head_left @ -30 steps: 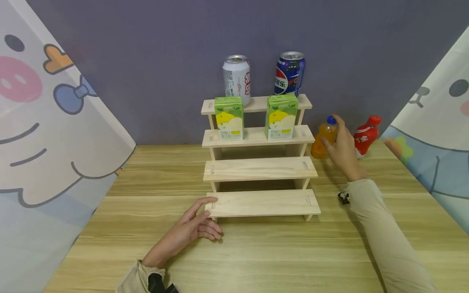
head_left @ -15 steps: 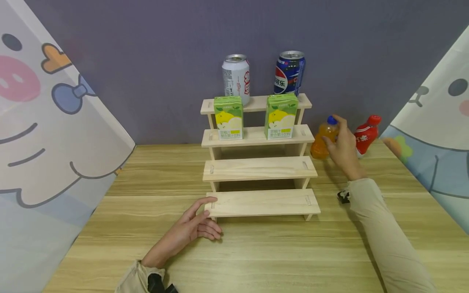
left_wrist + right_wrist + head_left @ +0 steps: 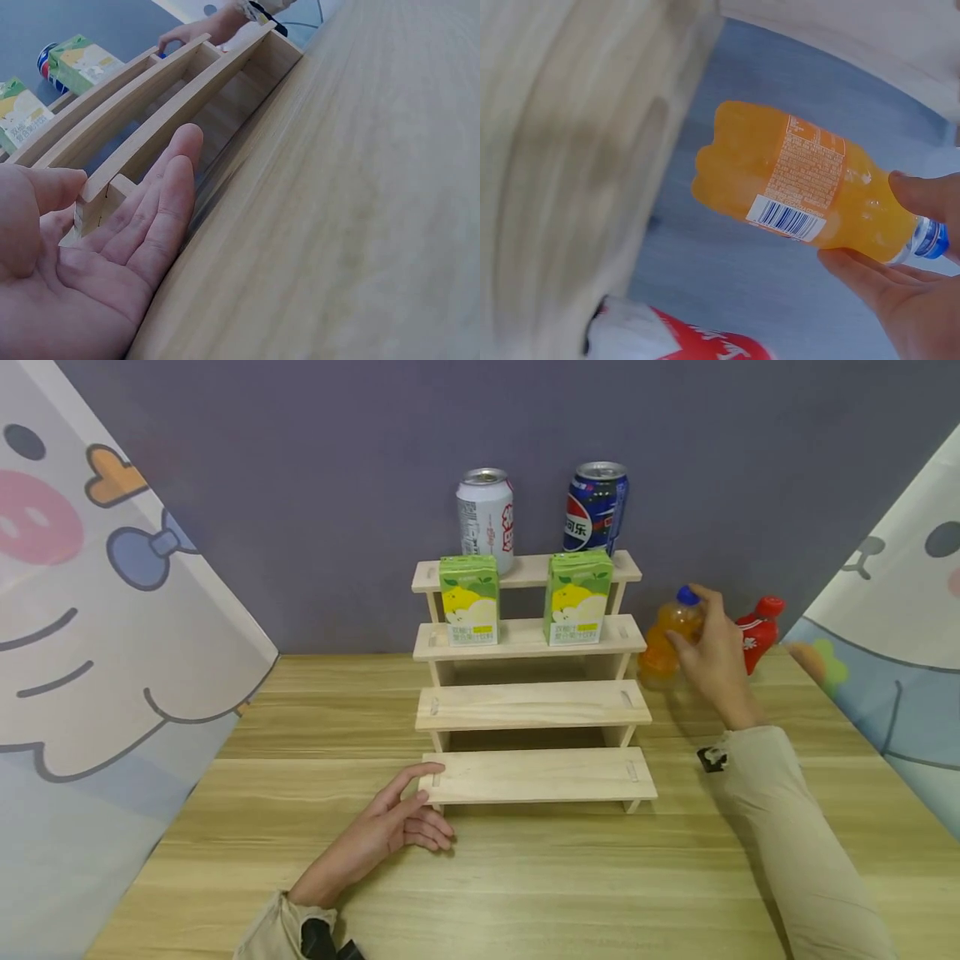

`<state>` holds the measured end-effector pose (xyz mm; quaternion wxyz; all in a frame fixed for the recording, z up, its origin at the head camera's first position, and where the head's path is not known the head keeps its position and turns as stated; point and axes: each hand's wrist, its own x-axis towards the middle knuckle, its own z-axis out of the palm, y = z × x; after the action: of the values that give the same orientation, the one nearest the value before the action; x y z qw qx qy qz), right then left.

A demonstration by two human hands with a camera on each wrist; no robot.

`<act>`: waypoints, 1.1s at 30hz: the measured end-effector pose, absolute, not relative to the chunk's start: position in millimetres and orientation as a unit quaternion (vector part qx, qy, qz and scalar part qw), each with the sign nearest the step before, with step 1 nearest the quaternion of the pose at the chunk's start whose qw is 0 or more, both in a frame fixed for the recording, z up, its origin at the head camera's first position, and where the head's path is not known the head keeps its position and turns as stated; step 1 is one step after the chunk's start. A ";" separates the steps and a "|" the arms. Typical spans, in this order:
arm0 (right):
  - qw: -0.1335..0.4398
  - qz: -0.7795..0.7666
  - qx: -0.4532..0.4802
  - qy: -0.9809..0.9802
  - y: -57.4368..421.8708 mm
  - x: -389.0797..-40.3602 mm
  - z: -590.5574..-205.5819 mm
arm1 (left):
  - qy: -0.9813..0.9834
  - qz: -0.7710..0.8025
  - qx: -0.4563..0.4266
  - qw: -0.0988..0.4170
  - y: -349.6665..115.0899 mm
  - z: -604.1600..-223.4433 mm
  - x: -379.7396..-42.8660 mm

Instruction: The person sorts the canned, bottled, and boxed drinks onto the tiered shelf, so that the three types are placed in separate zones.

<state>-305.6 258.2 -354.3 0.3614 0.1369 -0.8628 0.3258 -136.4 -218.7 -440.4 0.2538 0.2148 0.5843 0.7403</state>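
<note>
My right hand (image 3: pixel 718 664) holds a bottle of orange drink (image 3: pixel 787 180) by its neck, near the blue cap. In the right wrist view, thumb and fingers lie on opposite sides of the neck, and the base hangs close over the table. The bottle tilts slightly in the head view, right of a four-step wooden display stand (image 3: pixel 536 775). My left hand (image 3: pixel 386 817) pinches the left end of the lowest step between thumb and index finger. Its other fingers stretch out in front of the stand, as the left wrist view (image 3: pixel 112 277) shows.
On the top step stand a white can (image 3: pixel 486 518) and a blue Pepsi can (image 3: pixel 596 510). Two green juice boxes (image 3: pixel 470 602) are on the step below. A red bottle (image 3: pixel 757 631) leans behind my right hand. A grey wall (image 3: pixel 337 527) rises behind the table.
My right hand has moved slightly right and up, and the orange drink bottle has gone with it and tilted. The left hand stays at the stand.
</note>
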 end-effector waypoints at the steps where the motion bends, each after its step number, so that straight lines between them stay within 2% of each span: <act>1: 0.364 0.324 0.137 -0.862 257.1 -304.3 -351.8 | 0.584 0.741 0.214 0.252 -218.6 -440.3 -136.1; 8: 0.369 0.327 0.142 -0.858 252.3 -294.3 -338.9 | 0.582 0.742 0.213 0.255 -218.6 -439.5 -135.3; 17: 0.409 0.306 0.167 -0.843 244.4 -281.2 -314.9 | 0.580 0.744 0.215 0.252 -218.5 -439.6 -135.0; 33: 0.414 0.302 0.179 -0.840 230.7 -249.9 -282.7 | 0.583 0.742 0.215 0.253 -218.7 -439.0 -134.4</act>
<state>-249.9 230.7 -282.7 0.4139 0.1790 -0.8399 0.3022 -134.4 -218.7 -439.0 0.2526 0.2148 0.5832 0.7416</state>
